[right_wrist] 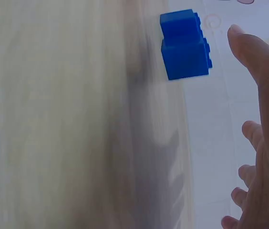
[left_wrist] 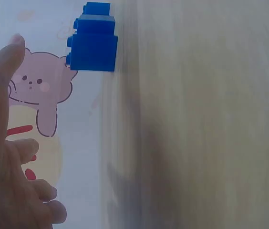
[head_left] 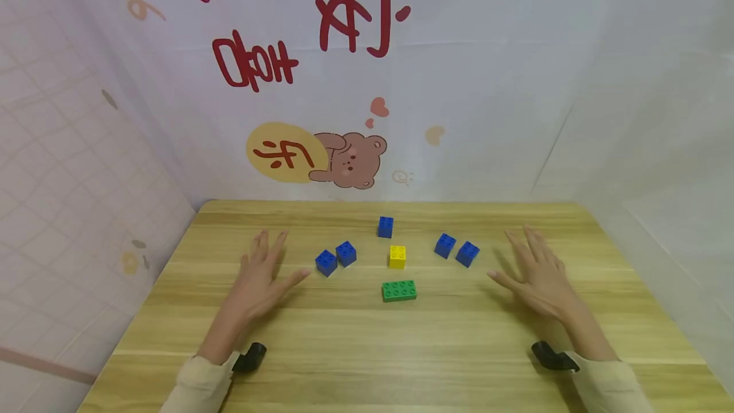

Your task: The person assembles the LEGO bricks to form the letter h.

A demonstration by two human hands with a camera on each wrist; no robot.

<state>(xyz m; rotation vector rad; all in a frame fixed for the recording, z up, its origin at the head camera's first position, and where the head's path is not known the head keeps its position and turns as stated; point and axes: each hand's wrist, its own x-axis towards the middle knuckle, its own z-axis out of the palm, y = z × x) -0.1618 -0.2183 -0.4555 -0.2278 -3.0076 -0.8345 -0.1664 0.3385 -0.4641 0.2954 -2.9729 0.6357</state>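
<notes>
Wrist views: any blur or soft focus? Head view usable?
Left wrist view: wooden table smeared, blue bricks fairly crisp, left hand soft. Right wrist view: same smear on the table, right hand soft. Head view: sharp and evenly lit, edges bowed by the wide lens.

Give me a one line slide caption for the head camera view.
Both open hands, left hand and right hand, rest on the wooden table flanking blue, yellow and green bricks.
</notes>
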